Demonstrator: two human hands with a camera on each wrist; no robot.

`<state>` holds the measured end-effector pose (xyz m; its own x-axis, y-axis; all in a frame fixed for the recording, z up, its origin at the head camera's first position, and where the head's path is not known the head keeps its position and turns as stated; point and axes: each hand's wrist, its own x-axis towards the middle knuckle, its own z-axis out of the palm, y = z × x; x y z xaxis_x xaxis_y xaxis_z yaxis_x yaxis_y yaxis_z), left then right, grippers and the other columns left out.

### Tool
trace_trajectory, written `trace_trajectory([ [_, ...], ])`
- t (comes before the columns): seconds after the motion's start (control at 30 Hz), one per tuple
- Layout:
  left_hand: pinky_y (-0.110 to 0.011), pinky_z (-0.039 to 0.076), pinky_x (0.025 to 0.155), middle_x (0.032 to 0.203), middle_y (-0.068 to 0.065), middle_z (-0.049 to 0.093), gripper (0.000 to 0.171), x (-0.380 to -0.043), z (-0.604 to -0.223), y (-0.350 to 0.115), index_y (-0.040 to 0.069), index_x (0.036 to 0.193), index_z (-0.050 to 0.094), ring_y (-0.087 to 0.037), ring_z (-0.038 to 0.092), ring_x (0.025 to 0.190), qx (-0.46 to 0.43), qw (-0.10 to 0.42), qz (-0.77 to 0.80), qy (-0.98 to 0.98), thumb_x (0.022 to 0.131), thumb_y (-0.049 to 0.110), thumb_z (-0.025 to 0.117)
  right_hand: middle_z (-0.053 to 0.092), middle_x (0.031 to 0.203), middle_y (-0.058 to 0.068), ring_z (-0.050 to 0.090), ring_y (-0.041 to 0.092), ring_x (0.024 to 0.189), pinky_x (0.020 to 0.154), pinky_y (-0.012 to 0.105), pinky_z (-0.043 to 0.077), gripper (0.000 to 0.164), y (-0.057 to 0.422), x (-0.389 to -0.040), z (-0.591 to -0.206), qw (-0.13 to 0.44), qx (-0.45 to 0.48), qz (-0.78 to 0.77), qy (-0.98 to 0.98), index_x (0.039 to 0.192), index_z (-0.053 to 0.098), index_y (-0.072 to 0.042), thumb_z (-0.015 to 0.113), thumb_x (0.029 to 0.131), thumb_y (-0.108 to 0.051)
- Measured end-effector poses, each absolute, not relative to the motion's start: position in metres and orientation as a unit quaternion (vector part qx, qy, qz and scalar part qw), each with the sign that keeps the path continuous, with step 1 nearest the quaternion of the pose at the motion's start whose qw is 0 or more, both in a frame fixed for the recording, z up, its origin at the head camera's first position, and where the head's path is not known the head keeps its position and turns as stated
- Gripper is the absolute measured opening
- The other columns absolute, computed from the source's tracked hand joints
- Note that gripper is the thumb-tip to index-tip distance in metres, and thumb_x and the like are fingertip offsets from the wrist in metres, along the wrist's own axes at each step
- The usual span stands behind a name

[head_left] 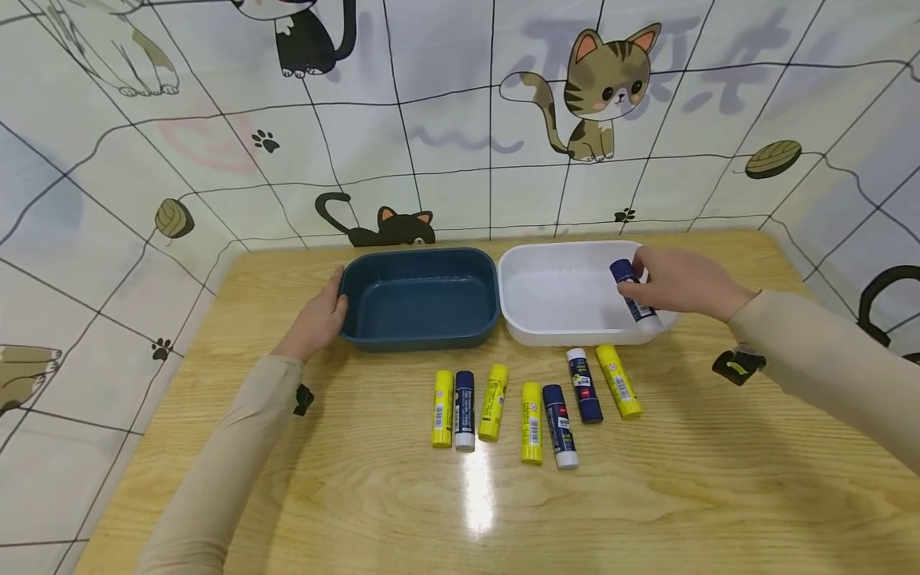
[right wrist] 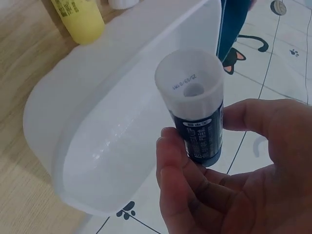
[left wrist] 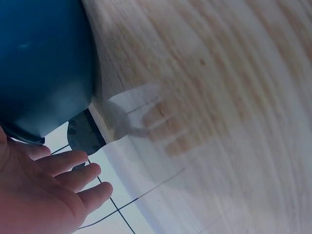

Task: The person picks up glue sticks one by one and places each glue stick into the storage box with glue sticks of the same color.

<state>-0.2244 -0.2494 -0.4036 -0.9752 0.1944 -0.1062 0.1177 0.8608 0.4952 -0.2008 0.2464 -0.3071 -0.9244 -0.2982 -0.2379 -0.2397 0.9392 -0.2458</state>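
My right hand (head_left: 683,281) pinches a navy glue stick (head_left: 634,297) with a white end between thumb and fingers, above the right part of the white bin (head_left: 553,331). In the right wrist view the glue stick (right wrist: 197,105) tilts with its white end towards the camera. My left hand (head_left: 314,319) is at the left rim of the dark blue bin (head_left: 420,345). The left wrist view shows the fingers of this hand (left wrist: 44,195) loosely extended beside the bin's wall (left wrist: 46,63); its thumb is out of that view.
In front of the bins lie several glue sticks, yellow ones (head_left: 442,409) and navy ones (head_left: 561,427), on the wooden table (head_left: 345,495). The two bins stand side by side. A cat-print cloth (head_left: 453,120) hangs behind and around the table.
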Motion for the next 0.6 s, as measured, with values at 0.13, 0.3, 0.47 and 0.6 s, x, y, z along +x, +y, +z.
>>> trace_trajectory([
  [0.13, -0.056, 0.024, 0.109, 0.149, -0.034, 0.024, 0.057, -0.225, -0.404, -0.25, -0.001, 0.154, 0.004, -0.05, 0.029, 0.133, 0.084, 0.073, 0.247, 0.963, 0.104, 0.016, 0.026, 0.06, 0.071, 0.006, 0.054, 0.021, 0.062, 0.052, 0.033, 0.041, 0.043, 0.246, -0.214, -0.307, 0.16, -0.134, -0.108, 0.972, 0.104, 0.054, 0.01, 0.057, 0.092, -0.031],
  [0.3, -0.056, 0.022, 0.11, 0.152, -0.031, 0.021, 0.056, -0.224, -0.405, -0.252, -0.002, 0.154, 0.006, -0.05, 0.026, 0.135, 0.084, 0.068, 0.245, 0.964, 0.104, 0.016, 0.027, 0.058, 0.068, 0.006, 0.052, 0.021, 0.061, 0.053, 0.03, 0.038, 0.039, 0.243, -0.229, -0.313, 0.173, -0.126, -0.094, 0.972, 0.097, 0.054, 0.007, 0.055, 0.091, -0.032],
  [0.47, -0.056, 0.019, 0.111, 0.153, -0.031, 0.018, 0.056, -0.225, -0.407, -0.255, -0.002, 0.154, 0.006, -0.048, 0.021, 0.138, 0.085, 0.066, 0.244, 0.964, 0.104, 0.016, 0.027, 0.056, 0.058, 0.005, 0.045, 0.016, 0.05, 0.046, 0.026, 0.029, 0.031, 0.243, -0.24, -0.32, 0.193, -0.131, -0.061, 0.971, 0.07, 0.053, -0.005, 0.052, 0.091, -0.028],
  [0.6, -0.056, 0.018, 0.111, 0.153, -0.031, 0.018, 0.056, -0.225, -0.408, -0.256, -0.002, 0.153, 0.006, -0.048, 0.02, 0.138, 0.083, 0.067, 0.244, 0.964, 0.104, 0.017, 0.026, 0.058, 0.054, 0.004, 0.045, 0.013, 0.046, 0.046, 0.024, 0.03, 0.034, 0.242, -0.249, -0.325, 0.236, -0.12, -0.037, 0.964, 0.064, 0.054, -0.007, 0.051, 0.091, -0.027],
])
